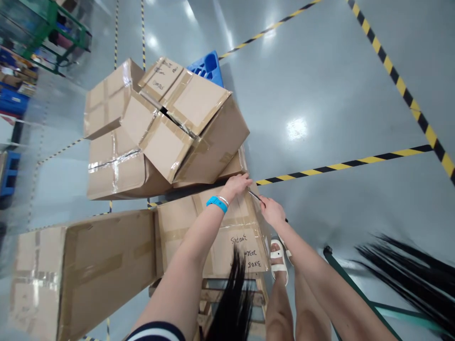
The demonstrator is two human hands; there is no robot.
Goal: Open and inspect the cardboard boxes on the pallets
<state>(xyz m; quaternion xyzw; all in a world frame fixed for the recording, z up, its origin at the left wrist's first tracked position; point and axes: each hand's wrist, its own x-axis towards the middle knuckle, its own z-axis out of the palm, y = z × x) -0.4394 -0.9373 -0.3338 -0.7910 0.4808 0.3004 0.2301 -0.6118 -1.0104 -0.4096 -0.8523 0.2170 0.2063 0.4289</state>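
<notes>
A taped cardboard box (pixel 209 241) with handwriting on top stands in front of me on a wooden pallet. My left hand (pixel 237 185), with a blue band at the wrist, rests at the far right corner of this box, fingers extended. Just to its right, my right hand (pixel 272 211) is closed around a slim knife-like tool (pixel 254 195). The thin metal end of the tool points at the box's right edge, close to my left fingertips. Its handle is hidden in my fist.
Several taped cardboard boxes (pixel 192 137) lie stacked and tilted beyond, by a blue plastic pallet (pixel 208 68). Another large box (pixel 106 265) stands left. A green metal frame (pixel 355 289) is at lower right. Yellow-black tape (pixel 341 166) marks the floor. Dark hair strands hang into view.
</notes>
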